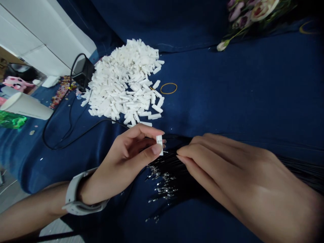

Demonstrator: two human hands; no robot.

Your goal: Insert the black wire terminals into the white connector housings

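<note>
Between thumb and fingers, my left hand point(124, 165) pinches a small white plastic connector housing point(159, 141), held upright. My right hand point(235, 175) is closed in a pinch just to the right of it, on a thin black wire. The wire's metal terminal point(165, 152) points at the housing's lower right side; whether it has entered a slot I cannot tell. Under both hands lies a bundle of black wires point(182, 182), their shiny crimped tips fanned out to the left. A large heap of white connector housings point(121, 77) sits beyond my left hand.
A tan rubber band point(168, 88) lies right of the heap. On the left are a black power adapter point(83, 72) with its looping cable point(45, 130), a white paper cup point(27, 105) and a pink toy point(17, 82). Artificial flowers point(253, 17) rest at the upper right on dark blue cloth point(240, 91).
</note>
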